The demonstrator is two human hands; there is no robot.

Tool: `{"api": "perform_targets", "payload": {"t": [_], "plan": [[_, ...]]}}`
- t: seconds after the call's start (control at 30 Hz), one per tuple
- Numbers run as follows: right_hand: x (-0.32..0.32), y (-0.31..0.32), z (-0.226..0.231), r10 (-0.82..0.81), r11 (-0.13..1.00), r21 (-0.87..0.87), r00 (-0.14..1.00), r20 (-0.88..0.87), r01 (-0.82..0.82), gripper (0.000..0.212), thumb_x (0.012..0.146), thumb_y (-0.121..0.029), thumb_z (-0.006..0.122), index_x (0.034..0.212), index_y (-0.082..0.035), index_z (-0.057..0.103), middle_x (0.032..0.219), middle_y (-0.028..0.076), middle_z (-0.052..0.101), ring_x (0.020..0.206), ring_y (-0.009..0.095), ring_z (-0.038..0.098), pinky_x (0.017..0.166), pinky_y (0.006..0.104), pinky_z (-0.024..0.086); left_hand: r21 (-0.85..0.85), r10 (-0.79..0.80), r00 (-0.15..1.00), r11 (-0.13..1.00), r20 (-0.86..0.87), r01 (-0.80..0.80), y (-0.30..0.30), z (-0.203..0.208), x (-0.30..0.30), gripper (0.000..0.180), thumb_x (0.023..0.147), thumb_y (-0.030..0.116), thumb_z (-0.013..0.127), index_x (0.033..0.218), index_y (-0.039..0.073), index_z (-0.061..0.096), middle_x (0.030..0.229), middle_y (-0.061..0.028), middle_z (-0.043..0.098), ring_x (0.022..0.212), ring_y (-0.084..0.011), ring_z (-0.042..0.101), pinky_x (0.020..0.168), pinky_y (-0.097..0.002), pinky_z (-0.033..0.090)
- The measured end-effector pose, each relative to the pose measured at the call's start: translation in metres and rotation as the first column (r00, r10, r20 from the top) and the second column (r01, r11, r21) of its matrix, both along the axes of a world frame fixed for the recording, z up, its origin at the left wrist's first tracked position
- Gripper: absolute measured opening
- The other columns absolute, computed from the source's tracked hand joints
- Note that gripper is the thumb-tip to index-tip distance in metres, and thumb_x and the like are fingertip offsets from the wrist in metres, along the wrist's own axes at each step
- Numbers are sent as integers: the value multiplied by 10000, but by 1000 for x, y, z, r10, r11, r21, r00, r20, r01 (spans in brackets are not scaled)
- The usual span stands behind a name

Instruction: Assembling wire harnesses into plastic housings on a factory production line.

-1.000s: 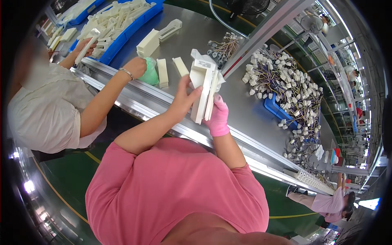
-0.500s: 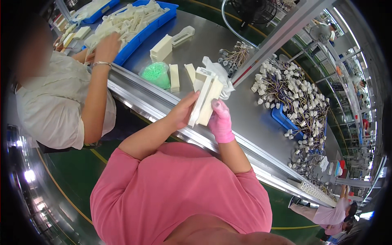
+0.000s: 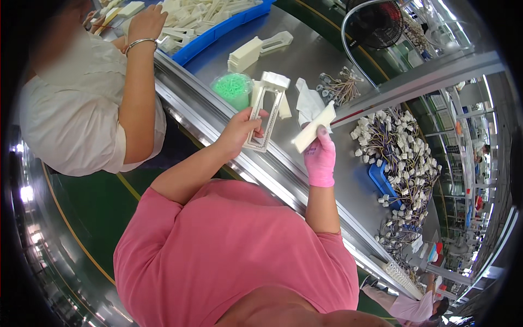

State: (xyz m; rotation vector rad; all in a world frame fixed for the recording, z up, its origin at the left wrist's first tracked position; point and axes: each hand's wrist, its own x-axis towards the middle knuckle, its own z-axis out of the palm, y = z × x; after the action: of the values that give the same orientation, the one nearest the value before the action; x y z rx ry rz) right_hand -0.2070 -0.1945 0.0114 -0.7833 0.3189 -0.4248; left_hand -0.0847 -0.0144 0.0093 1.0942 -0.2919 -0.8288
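My left hand point(image 3: 243, 132), bare, grips the lower left side of a white plastic frame point(image 3: 275, 81) with a long rectangular opening and a block-like top end. To its right, my right hand point(image 3: 320, 159) wears a pink glove and holds a flat cream plastic panel point(image 3: 315, 128), tilted up to the right. The frame and the panel are apart, both over the table's near edge. Behind the frame stand cream pieces, partly hidden by it. A clear bag of small green parts point(image 3: 233, 89) lies left of them, and a crumpled white bag point(image 3: 308, 102) lies beyond the panel.
A co-worker's hand point(image 3: 146, 26) is at the far left, near a blue bin point(image 3: 204, 41) of white frames. Cream panels point(image 3: 244, 54) stand stacked beyond the green parts. A metal post point(image 3: 419, 82) slants across the right, near heaped wired connectors point(image 3: 400, 144) and a fan point(image 3: 376, 24).
The frame and panel, held close together before, are now apart. My right hand has moved right with the panel; my left hand has turned the frame so its opening shows. The view has shifted.
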Motion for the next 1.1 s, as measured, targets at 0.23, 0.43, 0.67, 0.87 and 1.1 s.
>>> {"api": "perform_targets", "payload": {"t": [0.23,0.43,0.67,0.87,1.1], "plan": [[10,10,-6,-44,999,11,993,-105,45,364,815,-224,563,1077,12,475,863,110,591,746,186,565,696,286,450,-65,-74,977,996,-202,62,9,7,8,146,831,135,499,948,49,517,695,-15,506,668,-112,515,596,-250,434],[10,7,-11,18,1000,-17,993,-116,-20,341,798,-258,591,996,11,528,830,94,600,576,115,503,490,222,350,-13,-7,988,1000,-157,5,5,8,11,89,836,142,505,894,74,498,778,-28,539,738,-113,518,592,-245,417],[12,10,-9,-14,1000,-2,988,-151,14,354,804,-276,583,992,20,530,796,72,590,531,100,468,453,219,327,-18,-35,990,999,-135,33,4,7,12,84,845,133,497,907,76,497,810,-30,545,760,-117,523,618,-249,410],[11,14,-5,48,999,-12,991,-129,-50,358,799,-293,583,962,24,551,760,76,590,531,96,482,450,199,334,-2,6,997,1000,-73,-6,1,4,9,80,850,136,495,901,74,490,835,-39,558,775,-124,537,640,-255,424],[14,23,26,7,935,-344,974,-228,-87,325,800,-284,542,898,25,563,679,53,565,544,78,490,477,197,359,38,-135,990,990,38,133,1,-3,10,249,913,232,446,1094,62,425,963,-79,561,833,-140,558,719,-250,448]]}}
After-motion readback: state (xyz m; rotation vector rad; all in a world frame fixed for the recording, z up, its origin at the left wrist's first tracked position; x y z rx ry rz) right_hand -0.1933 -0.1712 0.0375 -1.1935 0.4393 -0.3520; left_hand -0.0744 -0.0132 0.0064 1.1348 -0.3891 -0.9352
